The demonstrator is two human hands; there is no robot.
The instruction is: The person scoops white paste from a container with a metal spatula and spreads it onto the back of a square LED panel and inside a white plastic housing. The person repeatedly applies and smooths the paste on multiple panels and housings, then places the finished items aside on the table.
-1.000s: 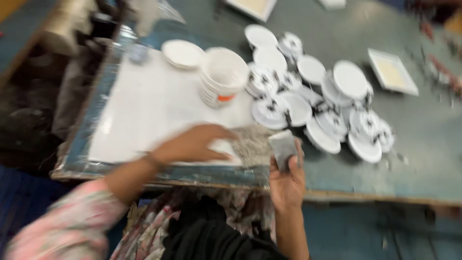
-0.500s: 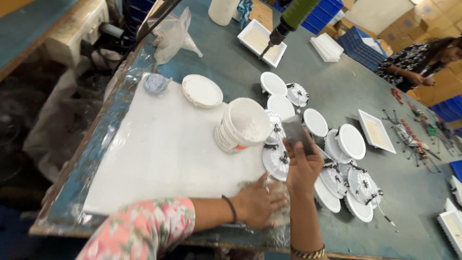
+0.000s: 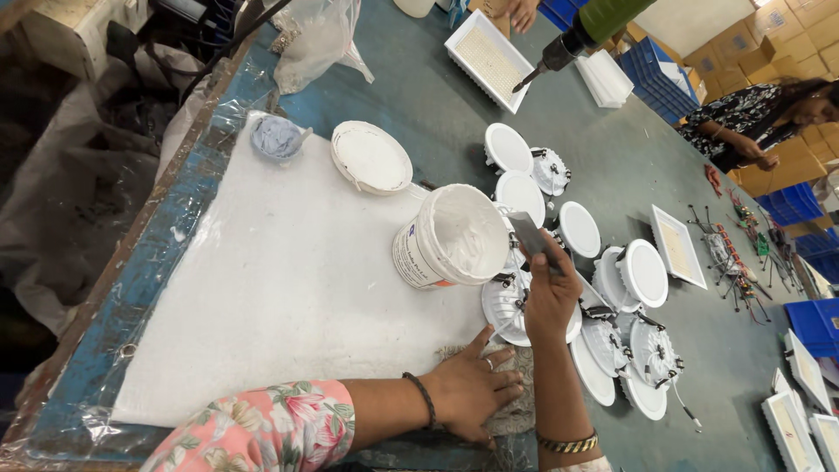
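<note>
Your right hand point(image 3: 549, 297), frame centre, pinches a scraper point(image 3: 527, 234) just beside the tub point(image 3: 454, 236); keep its blade flat. Your left hand point(image 3: 472, 389) lies open, seemingly pressing a cloth point(image 3: 516, 411) at the bottom edge.

White sheet point(image 3: 262, 288) lies open leftward; tub point(image 3: 450, 236) and round lamps point(image 3: 629, 297) crowd the right.
</note>
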